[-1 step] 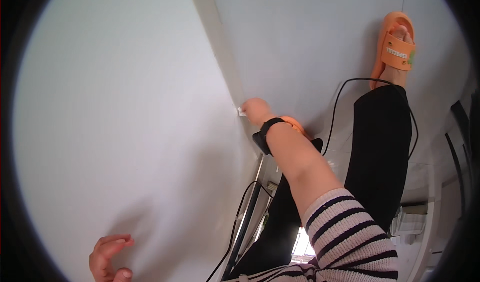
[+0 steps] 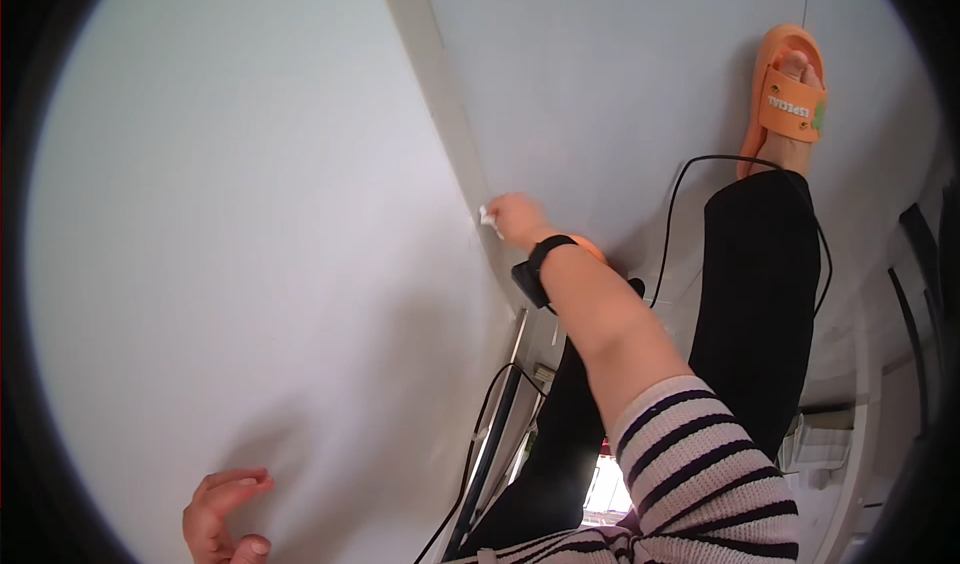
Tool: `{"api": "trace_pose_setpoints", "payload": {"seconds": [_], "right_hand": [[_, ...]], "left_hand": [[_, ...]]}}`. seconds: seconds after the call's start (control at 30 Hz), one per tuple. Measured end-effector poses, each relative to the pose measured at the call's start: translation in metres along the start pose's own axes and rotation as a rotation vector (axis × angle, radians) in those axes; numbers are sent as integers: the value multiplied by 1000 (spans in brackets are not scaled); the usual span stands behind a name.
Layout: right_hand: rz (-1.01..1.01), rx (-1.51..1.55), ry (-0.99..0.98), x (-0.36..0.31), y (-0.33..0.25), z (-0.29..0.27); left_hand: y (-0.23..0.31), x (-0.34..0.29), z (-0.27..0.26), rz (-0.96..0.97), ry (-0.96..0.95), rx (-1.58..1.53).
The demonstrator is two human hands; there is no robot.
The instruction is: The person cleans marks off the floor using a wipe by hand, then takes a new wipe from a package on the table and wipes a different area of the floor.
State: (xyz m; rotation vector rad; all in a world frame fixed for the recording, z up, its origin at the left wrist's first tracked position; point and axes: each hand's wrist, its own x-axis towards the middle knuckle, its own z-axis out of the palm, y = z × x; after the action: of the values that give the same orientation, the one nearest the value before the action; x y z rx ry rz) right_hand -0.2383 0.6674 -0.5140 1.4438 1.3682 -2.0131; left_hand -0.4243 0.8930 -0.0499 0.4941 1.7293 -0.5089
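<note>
The right hand (image 2: 520, 221) has its grip pinched around a small, crumpled white piece, perhaps tissue or cloth (image 2: 488, 220), at the pale grey strip (image 2: 440, 94) edging a large, smooth white panel (image 2: 250, 214); whether the piece touches the strip cannot be told. Held by so little, it could slip or tear if dragged hard along that edge. The black boxy device (image 2: 527, 284) on the wrist sits near the panel and could knock it if the forearm swings over. The left hand (image 2: 222, 522) has its fingers curled, thumb apart, nothing between them, near the panel's lower part. Behind the right wrist an orange slipper (image 2: 592, 249) partly shows. Farther right, a thin black cable (image 2: 722, 157) loops across the black-trousered leg (image 2: 750, 304) and could snag if that foot, in another orange rubber slipper (image 2: 795, 114), shifts.
</note>
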Motion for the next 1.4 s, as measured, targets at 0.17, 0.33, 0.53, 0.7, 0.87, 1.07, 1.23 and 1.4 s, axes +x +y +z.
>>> {"api": "trace_pose_setpoints", "payload": {"seconds": [0.17, 0.33, 0.53, 0.7, 0.87, 1.07, 1.23, 1.4], "right_hand": [[283, 982, -431, 0, -14, -69], [227, 1149, -549, 15, -44, -103], [207, 1195, -576, 29, -67, -117], [217, 1046, -390, 41, -78, -120], [186, 657, -240, 40, -81, -109], [35, 439, -143, 33, -65, -85], [-81, 373, -24, 36, -55, -79], [-142, 296, 125, 44, -66, -91]], "left_hand": [[-11, -12, -4, 17, -28, -78], [-25, -12, -13, 39, -12, -133], [-23, -15, -21, 87, -53, -132], [-29, -14, -23, 121, -48, -120], [-29, -12, -24, 166, -45, -50], [-29, -15, -17, 134, -36, -19], [-45, -22, 11, 132, 208, -65], [-52, -28, 7, 140, 41, 12]]}}
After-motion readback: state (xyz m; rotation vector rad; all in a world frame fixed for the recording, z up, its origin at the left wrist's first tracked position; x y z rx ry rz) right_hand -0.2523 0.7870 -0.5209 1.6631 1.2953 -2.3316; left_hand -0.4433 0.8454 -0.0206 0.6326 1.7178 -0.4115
